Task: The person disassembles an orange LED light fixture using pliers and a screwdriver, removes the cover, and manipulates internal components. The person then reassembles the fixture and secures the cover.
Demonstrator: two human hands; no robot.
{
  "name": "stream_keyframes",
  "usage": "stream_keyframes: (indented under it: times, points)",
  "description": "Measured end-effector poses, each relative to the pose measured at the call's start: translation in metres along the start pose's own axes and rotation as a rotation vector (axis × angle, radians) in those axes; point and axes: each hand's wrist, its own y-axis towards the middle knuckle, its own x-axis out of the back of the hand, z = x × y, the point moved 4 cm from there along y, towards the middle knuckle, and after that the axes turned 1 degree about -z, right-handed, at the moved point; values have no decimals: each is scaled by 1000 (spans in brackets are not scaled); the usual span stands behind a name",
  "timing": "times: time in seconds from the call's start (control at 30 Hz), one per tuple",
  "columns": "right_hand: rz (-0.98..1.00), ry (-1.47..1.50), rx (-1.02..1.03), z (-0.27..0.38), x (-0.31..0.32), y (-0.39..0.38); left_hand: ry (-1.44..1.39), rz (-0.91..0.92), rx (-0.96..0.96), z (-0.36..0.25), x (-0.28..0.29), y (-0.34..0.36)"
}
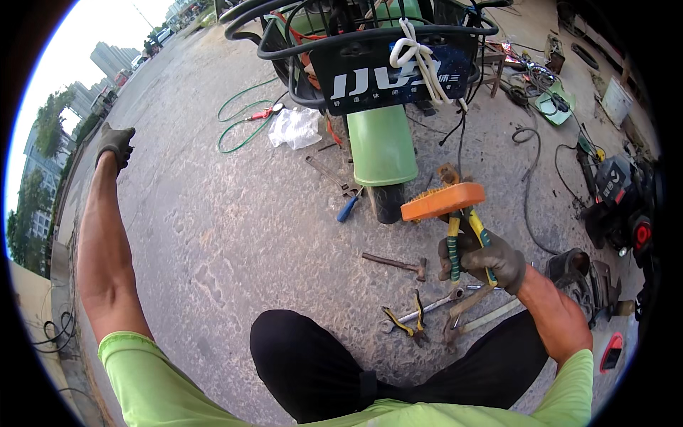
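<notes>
My right hand (494, 260), in a dark work glove, is wrapped round pliers (453, 249) with green and yellow handles. At their upper end is an orange oblong block (445, 201) with a toothed or bristly edge; a rusty metal piece (447, 174) shows just beyond it. The block partly hides the pliers' jaws, so I cannot tell what they grip. Far out to the left, my gloved left hand (116, 148) is raised, its fingers curled and nothing visible in them. Ahead stands a vehicle's green front mudguard (383, 146) above a black tyre (388, 203), under a black basket (370, 32).
On the ground lie a hammer (393, 265), yellow-black pliers (409, 324), a wrench (420, 311), a blue-handled screwdriver (347, 209) and an adjustable wrench (331, 174). A plastic bag (294, 129) and green hose (235, 122) lie ahead. Cables and a white bucket (616, 101) are at right.
</notes>
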Motion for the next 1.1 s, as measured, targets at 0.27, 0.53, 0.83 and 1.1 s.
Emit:
stream_keyframes:
  times: [0.27,0.53,0.83,1.1]
  points:
    - [-38,-18,-1,2,-3,-1,4,-27,0,-6,-4,-5]
    - [-30,-28,-3,3,-2,0,13,-28,-9,-7,-5,0]
    - [-17,-25,-35,-3,8,4,-4,-48,-32,-11,-10,-10]
    - [-74,26,-50,-2,5,2,40,-119,-36,-24,0,-15]
